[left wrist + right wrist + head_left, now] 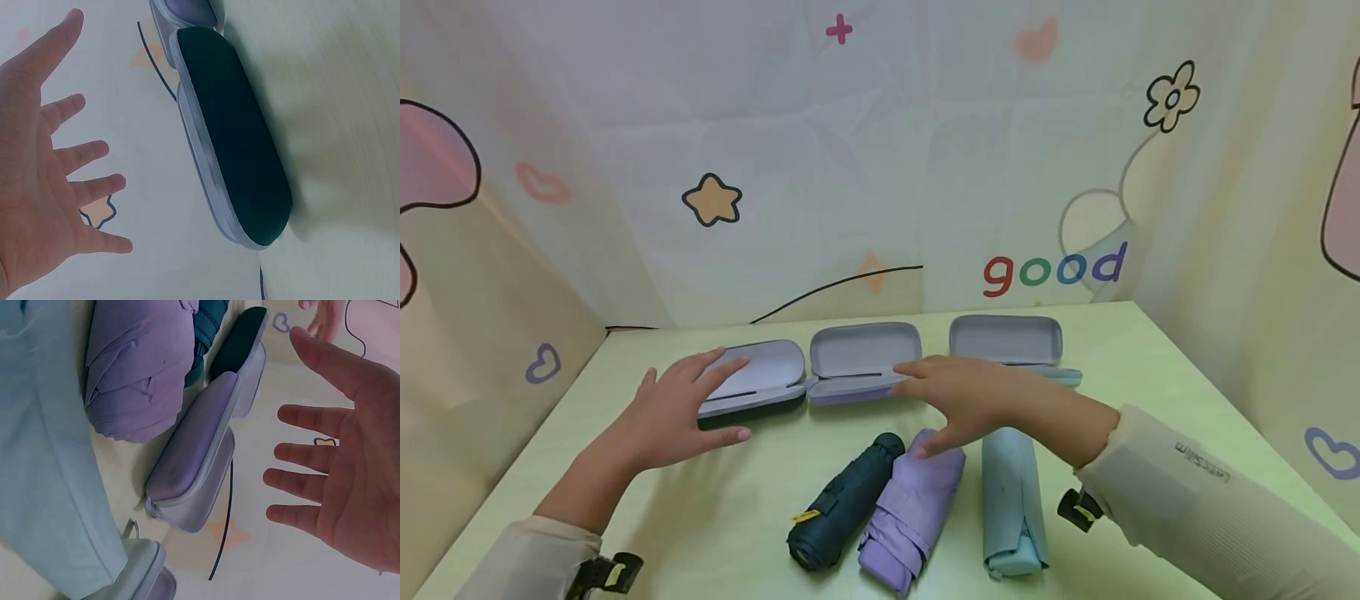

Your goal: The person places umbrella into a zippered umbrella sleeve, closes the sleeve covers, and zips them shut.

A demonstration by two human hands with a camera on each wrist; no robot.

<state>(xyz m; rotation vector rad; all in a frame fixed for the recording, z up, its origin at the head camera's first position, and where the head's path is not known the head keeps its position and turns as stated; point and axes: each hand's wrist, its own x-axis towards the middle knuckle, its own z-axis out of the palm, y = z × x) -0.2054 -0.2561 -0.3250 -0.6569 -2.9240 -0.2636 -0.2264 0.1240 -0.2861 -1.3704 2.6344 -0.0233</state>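
Observation:
Three open cases lie in a row: a dark green case at left, a purple case in the middle, a light blue case at right. In front lie three folded umbrellas: dark teal, purple and light blue. My left hand hovers open with spread fingers over the dark green case. My right hand is open above the purple case and the purple umbrella's tip, holding nothing.
The pale green table is walled on three sides by a printed cloth backdrop. Bare table lies at the left front and to the right of the light blue umbrella.

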